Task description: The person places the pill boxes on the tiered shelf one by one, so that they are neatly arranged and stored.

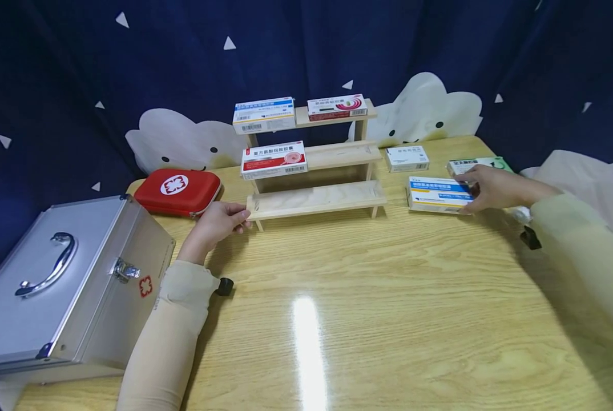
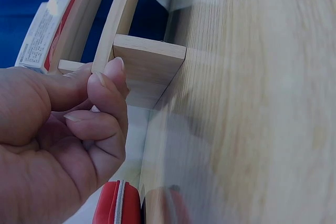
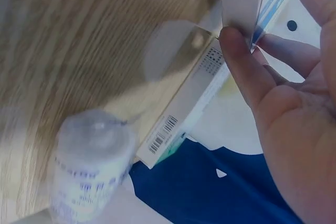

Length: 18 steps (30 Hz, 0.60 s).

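A three-tier wooden display rack (image 1: 317,200) stands at the back of the table. My left hand (image 1: 219,222) pinches the left end of its lowest shelf between thumb and fingers, seen close up in the left wrist view. Over on the right, my right hand (image 1: 493,188) grips the right end of a white, blue and yellow medicine box (image 1: 435,194). The right wrist view shows that box's plain end (image 3: 242,3) between thumb and fingers. Just behind the hand lies a green and white medicine box (image 1: 478,165), and a small white medicine box (image 1: 406,158) sits nearer the rack.
On the top shelf are a blue-white box (image 1: 265,116) and a pink-white box (image 1: 337,107); a red-white box (image 1: 274,160) is on the middle shelf. A red first-aid case (image 1: 178,191) and silver metal case (image 1: 75,274) stand left. A white bottle (image 3: 94,166) appears near the right hand.
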### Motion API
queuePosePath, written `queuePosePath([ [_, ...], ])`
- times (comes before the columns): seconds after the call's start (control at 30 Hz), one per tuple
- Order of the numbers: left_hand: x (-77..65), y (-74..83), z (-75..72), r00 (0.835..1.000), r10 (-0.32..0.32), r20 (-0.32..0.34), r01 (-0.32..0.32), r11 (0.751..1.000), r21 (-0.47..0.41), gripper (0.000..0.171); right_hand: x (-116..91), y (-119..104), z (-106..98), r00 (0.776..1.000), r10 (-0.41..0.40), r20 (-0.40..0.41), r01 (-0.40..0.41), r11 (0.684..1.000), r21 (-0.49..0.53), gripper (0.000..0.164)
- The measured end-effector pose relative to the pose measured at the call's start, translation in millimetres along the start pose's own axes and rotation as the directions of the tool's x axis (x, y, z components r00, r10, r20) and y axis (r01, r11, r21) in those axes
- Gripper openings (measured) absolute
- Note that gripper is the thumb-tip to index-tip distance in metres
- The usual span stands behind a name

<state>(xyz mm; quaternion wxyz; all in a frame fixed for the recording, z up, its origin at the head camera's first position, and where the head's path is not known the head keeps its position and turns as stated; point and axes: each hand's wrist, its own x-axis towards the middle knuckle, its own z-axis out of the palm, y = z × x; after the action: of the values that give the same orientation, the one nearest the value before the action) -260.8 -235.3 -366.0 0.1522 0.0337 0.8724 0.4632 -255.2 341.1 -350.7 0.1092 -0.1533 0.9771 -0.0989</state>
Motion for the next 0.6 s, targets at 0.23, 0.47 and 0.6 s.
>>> queuePosePath([
  [0.23,0.2,-0.8,-0.5,1.000,0.010,-0.005,-0.010,1.000,-0.006,0.028,-20,-7,-5,1.000,-0.019,-0.024,0.019,1.000,0.020,0.094],
  [0.47,-0.9,-0.9,0.4,1.000,0.013,0.003,-0.013,1.000,-0.006,0.029,-40,-23,-1,0.998,-0.046,-0.044,0.047,0.999,0.025,0.096],
  [0.6,-1.2,-0.8,1.1,1.000,0.021,0.004,-0.021,1.000,-0.008,0.028,-48,-34,0,0.997,-0.068,-0.044,0.069,0.997,0.026,0.096],
])
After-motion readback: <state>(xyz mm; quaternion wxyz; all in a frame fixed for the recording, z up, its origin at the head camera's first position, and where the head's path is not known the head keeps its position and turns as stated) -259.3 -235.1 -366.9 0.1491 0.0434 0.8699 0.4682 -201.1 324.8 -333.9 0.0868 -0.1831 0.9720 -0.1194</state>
